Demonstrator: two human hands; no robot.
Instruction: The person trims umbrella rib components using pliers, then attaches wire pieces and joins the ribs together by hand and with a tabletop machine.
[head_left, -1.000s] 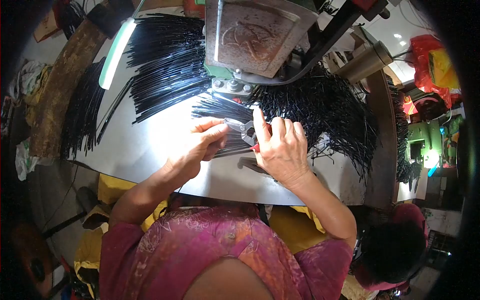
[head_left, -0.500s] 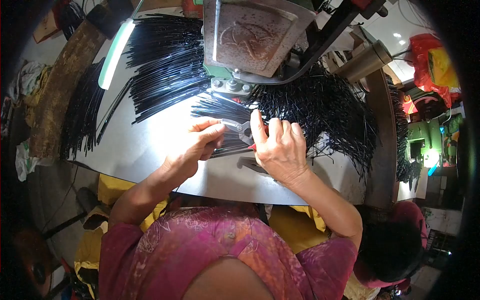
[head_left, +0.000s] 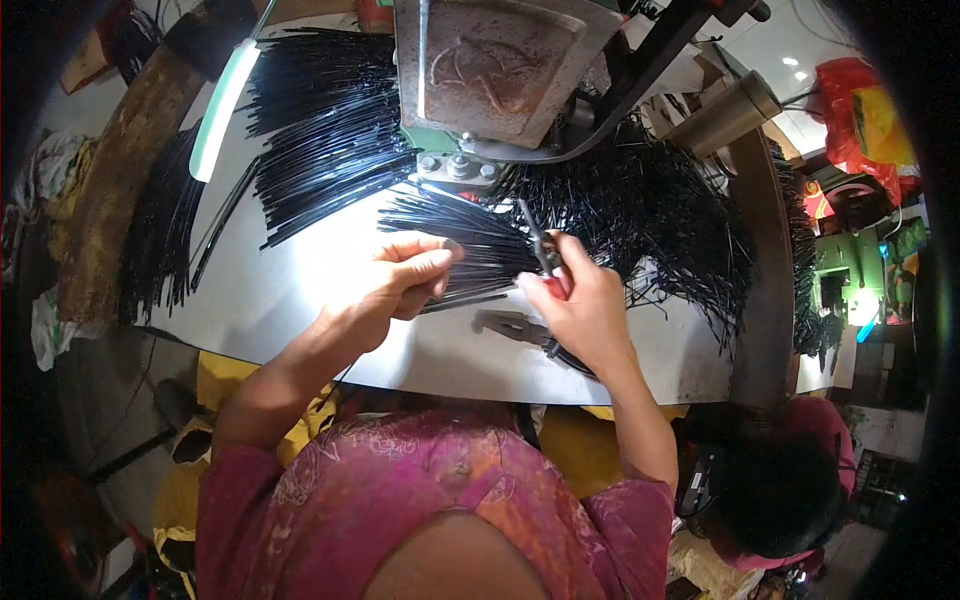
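My right hand (head_left: 585, 305) is wrapped round a pair of snips (head_left: 541, 240) with red on the handles. Their dark jaws point up and away from me, over a bundle of thin black rods (head_left: 455, 230). My left hand (head_left: 395, 275) is closed, thumb against forefinger, just left of that bundle; whatever sits in the pinch is hidden or too small to make out. Below my right hand a pair of pliers (head_left: 512, 325) lies on the pale tabletop (head_left: 430, 360).
A machine head (head_left: 500, 70) with a bolted plate (head_left: 458, 168) stands over the table. More black rods (head_left: 330, 140) are fanned out at left, and a tangled heap (head_left: 640, 210) lies at right. A lamp (head_left: 225, 110) leans in. Another person (head_left: 790, 480) is at lower right.
The snips have come away from my left fingertips and turned, so their jaws now point upward instead of left. My right hand has shifted slightly right; my left hand stays pinched.
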